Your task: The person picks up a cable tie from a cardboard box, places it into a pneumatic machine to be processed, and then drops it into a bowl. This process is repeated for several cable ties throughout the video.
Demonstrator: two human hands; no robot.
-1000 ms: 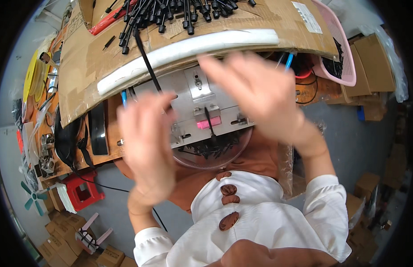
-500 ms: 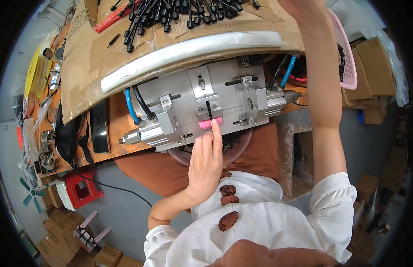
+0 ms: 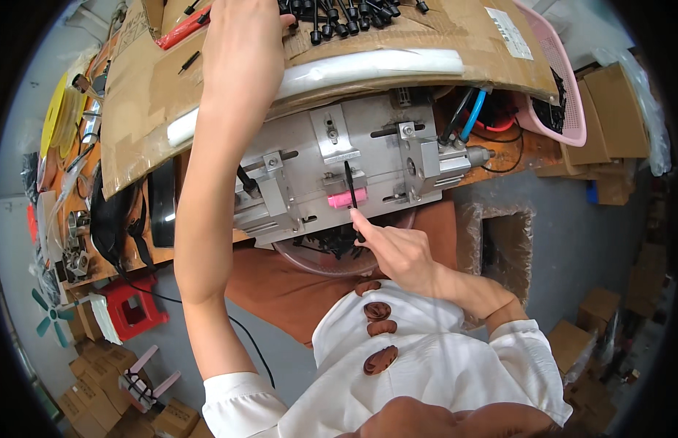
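Observation:
My right hand [image 3: 401, 252] pinches the lower end of a thin black rod [image 3: 350, 182]. The rod lies across a pink cylindrical piece [image 3: 346, 198] at the front middle of a metal fixture [image 3: 375, 157], its far tip by a small metal block. My left hand [image 3: 244, 36] reaches over the cardboard to the left part of a pile of black rods with knobbed ends [image 3: 339, 20]. Most of its fingers are beyond the upper edge of the picture, so its grip is hidden.
A white padded strip [image 3: 375, 66] edges the cardboard sheet [image 3: 149, 124]. Metal cylinders with hoses [image 3: 473, 115] flank the fixture. Below it, a round bowl [image 3: 310, 259] holds black pieces. A pink basket [image 3: 569, 87] stands at right, a red stool [image 3: 135, 310] at lower left.
My left hand has left the pink piece and stretched up to the pile. My right hand has come down from the upper right and taken hold of the rod's near end.

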